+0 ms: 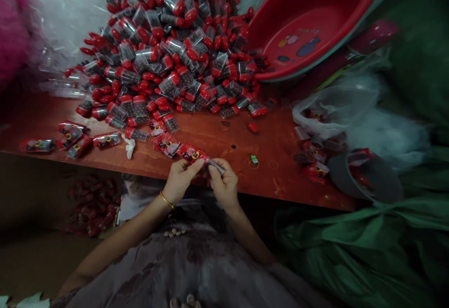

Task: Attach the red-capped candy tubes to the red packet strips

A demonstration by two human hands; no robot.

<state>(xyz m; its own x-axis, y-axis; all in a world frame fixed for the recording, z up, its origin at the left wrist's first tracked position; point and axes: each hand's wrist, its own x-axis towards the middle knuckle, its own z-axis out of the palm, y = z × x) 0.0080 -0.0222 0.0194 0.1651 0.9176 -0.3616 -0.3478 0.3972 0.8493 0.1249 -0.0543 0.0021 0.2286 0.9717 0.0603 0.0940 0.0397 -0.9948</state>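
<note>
My left hand point(179, 180) is closed at the table's front edge, pinching a red printed sleeve point(190, 152) with cartoon figures. Close beside it, the fingers of my right hand point(225, 185) are wrapped round a small clear container point(216, 165) at the sleeve's right end. Whether the container is partly inside the sleeve I cannot tell. A few more flat printed sleeves point(166, 143) lie just beyond my left hand. Behind them rises a big heap of small clear containers point(171, 83) with red caps and dark contents.
Several sleeved containers point(75, 139) lie on the left of the red-brown table point(210, 130). A red basin point(291, 16) leans at the back right. A clear plastic bag point(336, 107) and a grey bowl point(372, 182) stand at right. Red packs point(93, 205) fill a box below.
</note>
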